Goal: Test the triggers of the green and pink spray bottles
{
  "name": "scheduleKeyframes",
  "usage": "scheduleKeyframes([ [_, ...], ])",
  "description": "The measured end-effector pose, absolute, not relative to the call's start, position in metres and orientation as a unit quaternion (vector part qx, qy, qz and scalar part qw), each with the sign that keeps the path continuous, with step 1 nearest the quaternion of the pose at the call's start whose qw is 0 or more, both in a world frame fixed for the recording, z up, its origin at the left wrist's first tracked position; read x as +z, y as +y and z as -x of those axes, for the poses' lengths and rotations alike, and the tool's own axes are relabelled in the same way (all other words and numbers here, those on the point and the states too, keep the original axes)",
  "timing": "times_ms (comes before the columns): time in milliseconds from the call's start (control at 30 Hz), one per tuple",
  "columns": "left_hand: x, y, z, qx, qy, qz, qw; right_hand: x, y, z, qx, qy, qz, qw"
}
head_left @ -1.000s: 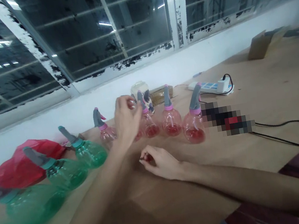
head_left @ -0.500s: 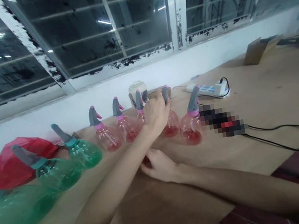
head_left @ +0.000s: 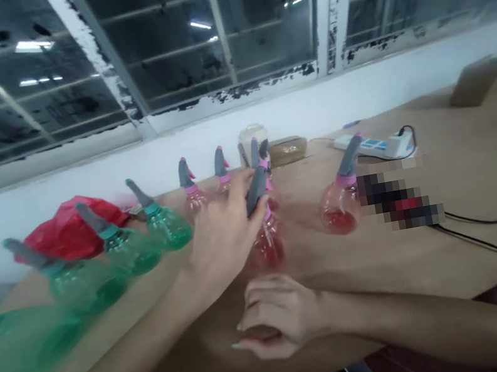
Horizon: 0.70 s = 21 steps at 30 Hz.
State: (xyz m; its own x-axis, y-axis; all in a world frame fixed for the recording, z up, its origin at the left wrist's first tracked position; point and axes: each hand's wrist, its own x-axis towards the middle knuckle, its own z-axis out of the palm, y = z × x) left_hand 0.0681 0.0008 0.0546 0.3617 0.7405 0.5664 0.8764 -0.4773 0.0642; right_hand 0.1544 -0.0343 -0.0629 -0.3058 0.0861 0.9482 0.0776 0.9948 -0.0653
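My left hand (head_left: 221,235) is closed around the grey and pink trigger head of a clear pink spray bottle (head_left: 269,249) with red liquid low inside. This bottle is upright, a little in front of the pink row; whether its base touches the table is unclear. My right hand (head_left: 282,317) is nearer to me, low over the table, with fingers curled; what it holds, if anything, is hidden. Other pink spray bottles stand behind my left hand, among them one pink bottle (head_left: 196,201). Another pink spray bottle (head_left: 340,208) stands apart on the right.
Several green spray bottles (head_left: 170,228) line the left side, near a red plastic bag (head_left: 77,227). At the back are a white container (head_left: 249,132), a brown package (head_left: 289,150) and a white power strip (head_left: 378,145). Black cables (head_left: 488,222) cross the right side.
My left hand has brought one pink bottle out of its row, leftward and nearer to me. My right hand has drawn back toward me. The view has swung slightly left.
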Motion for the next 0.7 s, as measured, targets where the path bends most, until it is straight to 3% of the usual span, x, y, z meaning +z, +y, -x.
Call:
scheduleKeyframes([
  [200,0.045,-0.021,-0.005,-0.303,-0.562,0.764,0.088,-0.068,-0.029,-0.162,0.096,-0.753,0.229,0.610],
  [333,0.046,-0.031,0.007,-0.324,-0.566,0.757,0.032,-0.076,-0.018,-0.162,0.138,-0.748,0.369,0.534],
  [500,0.043,-0.040,0.005,-0.351,-0.570,0.739,-0.077,-0.084,-0.012,-0.152,0.190,-0.795,0.400,0.415],
  [700,0.026,-0.045,0.017,-0.367,-0.500,0.750,-0.232,-0.080,-0.013,-0.147,0.237,-0.783,0.417,0.396],
])
